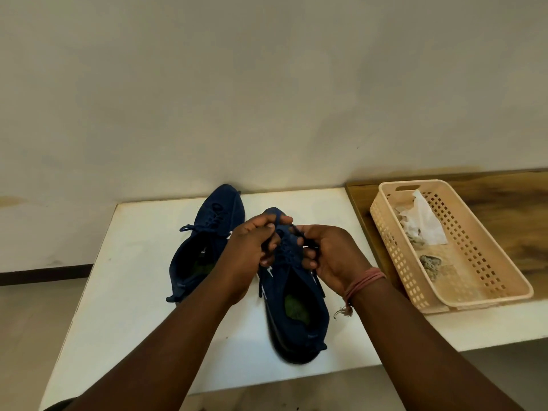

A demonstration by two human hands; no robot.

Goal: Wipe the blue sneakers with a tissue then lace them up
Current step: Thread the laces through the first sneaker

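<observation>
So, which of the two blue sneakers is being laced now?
The nearer sneaker, on the right: the left hand and the right hand both pinch its lace. The farther sneaker, to its left, lies untouched.

Soft, even indoor light, faint shadows, slight overall softness, wide-angle bending toward the edges

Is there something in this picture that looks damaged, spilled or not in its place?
Nothing looks damaged or spilled. Both hands work the laces of the near sneaker; the far sneaker lies beside it, already laced. Used tissues sit crumpled in the basket.
</observation>
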